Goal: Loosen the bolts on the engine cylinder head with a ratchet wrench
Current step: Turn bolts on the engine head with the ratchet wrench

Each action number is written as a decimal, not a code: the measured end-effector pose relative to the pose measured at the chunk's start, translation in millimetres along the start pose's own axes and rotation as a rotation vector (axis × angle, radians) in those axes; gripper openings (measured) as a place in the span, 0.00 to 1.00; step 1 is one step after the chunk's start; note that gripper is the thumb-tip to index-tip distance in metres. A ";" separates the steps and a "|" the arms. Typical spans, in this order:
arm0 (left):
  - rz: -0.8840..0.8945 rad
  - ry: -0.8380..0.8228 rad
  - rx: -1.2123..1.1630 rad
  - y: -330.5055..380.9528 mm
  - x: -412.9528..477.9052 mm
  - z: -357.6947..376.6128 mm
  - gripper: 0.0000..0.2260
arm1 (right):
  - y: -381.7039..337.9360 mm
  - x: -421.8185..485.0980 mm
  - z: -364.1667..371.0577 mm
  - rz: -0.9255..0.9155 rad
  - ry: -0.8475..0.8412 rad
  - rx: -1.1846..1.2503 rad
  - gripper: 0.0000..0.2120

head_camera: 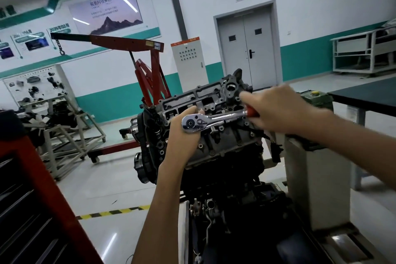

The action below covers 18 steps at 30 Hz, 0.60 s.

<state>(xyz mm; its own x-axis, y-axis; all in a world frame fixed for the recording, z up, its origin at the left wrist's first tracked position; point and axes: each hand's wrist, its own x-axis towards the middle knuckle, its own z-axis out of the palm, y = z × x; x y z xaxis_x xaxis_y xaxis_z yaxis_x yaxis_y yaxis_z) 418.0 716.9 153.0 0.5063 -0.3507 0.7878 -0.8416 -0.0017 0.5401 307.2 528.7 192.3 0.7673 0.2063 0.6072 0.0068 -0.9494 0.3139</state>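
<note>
The grey engine cylinder head [227, 143] sits tilted on a dark engine block at the centre, with several small bolts along its near face. A chrome ratchet wrench [212, 121] with a red handle lies across the top of it. My right hand [276, 109] grips the red handle at the right. My left hand [184, 135] is under the wrench's round head, fingers curled round what sits below it; the socket and the bolt beneath are hidden by that hand.
A red engine hoist [150, 66] stands behind the engine. A red tool cabinet [32, 199] fills the lower left. A metal stand [317, 178] and a dark table [368, 96] are at the right. Yellow-black floor tape [113, 212] runs left of my forearm.
</note>
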 end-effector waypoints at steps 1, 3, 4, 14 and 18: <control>0.010 -0.029 0.015 0.8 2.1 0.0 0.15 | 6.9 6.3 -4.8 0.024 0.036 -0.022 0.07; 0.002 -0.024 -0.002 -0.1 1.8 2.4 0.12 | 4.9 7.5 -5.1 0.082 0.039 -0.013 0.07; -0.008 0.016 -0.017 -1.4 -0.5 4.3 0.13 | -3.5 1.5 -0.2 0.119 0.016 0.022 0.07; -0.088 0.268 -0.351 4.1 -2.9 29.2 0.17 | -147.0 -60.3 59.9 0.409 -0.024 0.832 0.08; -0.015 0.160 -0.178 -0.2 -5.5 13.7 0.19 | -97.8 -54.8 46.6 0.246 -0.073 0.583 0.07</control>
<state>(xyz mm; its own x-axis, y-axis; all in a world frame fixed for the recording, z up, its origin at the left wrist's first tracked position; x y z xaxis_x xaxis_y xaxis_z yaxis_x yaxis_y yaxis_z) 412.8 706.0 144.5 0.5542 -0.1985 0.8084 -0.7944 0.1639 0.5848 294.4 599.2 94.3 0.8324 -0.0310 0.5532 0.1574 -0.9441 -0.2897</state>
